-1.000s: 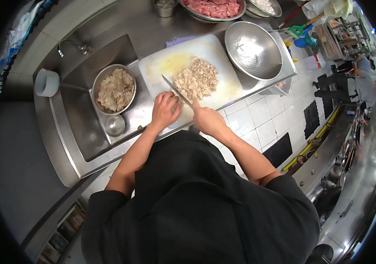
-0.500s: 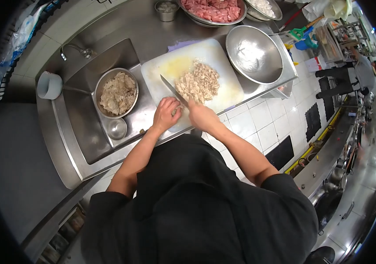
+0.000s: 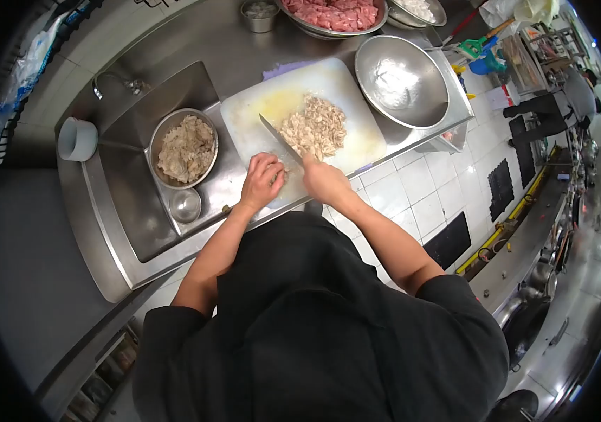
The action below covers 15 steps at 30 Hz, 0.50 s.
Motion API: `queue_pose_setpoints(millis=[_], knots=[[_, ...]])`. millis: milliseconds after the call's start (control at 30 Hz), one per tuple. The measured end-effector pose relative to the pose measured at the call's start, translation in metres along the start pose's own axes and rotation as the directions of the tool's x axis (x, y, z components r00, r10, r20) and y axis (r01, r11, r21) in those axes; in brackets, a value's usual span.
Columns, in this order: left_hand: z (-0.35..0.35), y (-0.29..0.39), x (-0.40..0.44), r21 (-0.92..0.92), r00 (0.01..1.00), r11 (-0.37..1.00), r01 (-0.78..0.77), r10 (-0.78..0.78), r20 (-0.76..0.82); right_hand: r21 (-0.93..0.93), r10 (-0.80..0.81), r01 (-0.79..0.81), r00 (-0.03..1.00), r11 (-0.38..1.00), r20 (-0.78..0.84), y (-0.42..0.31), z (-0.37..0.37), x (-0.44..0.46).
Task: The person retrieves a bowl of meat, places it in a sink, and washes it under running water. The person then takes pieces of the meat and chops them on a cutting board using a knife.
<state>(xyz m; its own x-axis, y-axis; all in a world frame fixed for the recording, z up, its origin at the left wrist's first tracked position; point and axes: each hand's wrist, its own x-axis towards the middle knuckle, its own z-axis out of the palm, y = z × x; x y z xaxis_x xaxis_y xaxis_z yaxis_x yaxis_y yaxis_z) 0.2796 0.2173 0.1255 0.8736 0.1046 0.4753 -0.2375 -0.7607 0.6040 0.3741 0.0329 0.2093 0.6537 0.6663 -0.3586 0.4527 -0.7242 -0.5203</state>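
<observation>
My right hand [image 3: 327,184] is closed round the handle of a knife [image 3: 283,141], whose blade points up and left over the cutting board [image 3: 248,119]. Curled at the board's near edge, my left hand [image 3: 263,179] presses on a small pale piece of meat, mostly hidden under the fingers. The blade lies just right of those fingertips. Beyond the knife, a heap of chopped pale meat [image 3: 318,125] spreads over the white, yellow-stained board. To the left, a steel bowl [image 3: 214,160] in the sink holds larger clumps of similar meat [image 3: 186,148].
A small steel bowl [image 3: 186,206] sits in the sink [image 3: 132,218], below the faucet [image 3: 114,81]. A large shiny bowl [image 3: 402,81] stands right of the board. Raw pink meat [image 3: 335,13] fills a bowl at the back. Another person [image 3: 550,109] stands far right.
The knife blade has shifted slightly, with a little more space between it and my left fingers. The view has moved a little. The far person's position has changed.
</observation>
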Motion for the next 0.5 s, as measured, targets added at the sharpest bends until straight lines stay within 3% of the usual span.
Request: queue_pose_setpoints(millis=[133,267,333,500], knots=[[0.000,-0.002,0.003,0.005,1.000,1.000,-0.028,0.028,0.002,-0.073,0.008,-0.001,0.995,0.997,0.102,-0.025,-0.021,-0.038],[-0.001,-0.004,0.004,-0.008,1.000,1.000,-0.021,0.021,0.014,-0.064,0.055,-0.046,0.988,0.997,0.146,-0.017,0.007,-0.031],[-0.002,-0.003,0.003,0.000,0.998,1.000,0.006,-0.006,0.057,0.013,-0.068,0.069,0.997,0.998,-0.030,-0.011,0.034,0.002],[-0.003,-0.005,0.007,-0.015,1.000,1.000,0.011,-0.011,0.019,0.030,-0.067,0.069,0.997,0.997,-0.046,-0.021,0.018,0.029]])
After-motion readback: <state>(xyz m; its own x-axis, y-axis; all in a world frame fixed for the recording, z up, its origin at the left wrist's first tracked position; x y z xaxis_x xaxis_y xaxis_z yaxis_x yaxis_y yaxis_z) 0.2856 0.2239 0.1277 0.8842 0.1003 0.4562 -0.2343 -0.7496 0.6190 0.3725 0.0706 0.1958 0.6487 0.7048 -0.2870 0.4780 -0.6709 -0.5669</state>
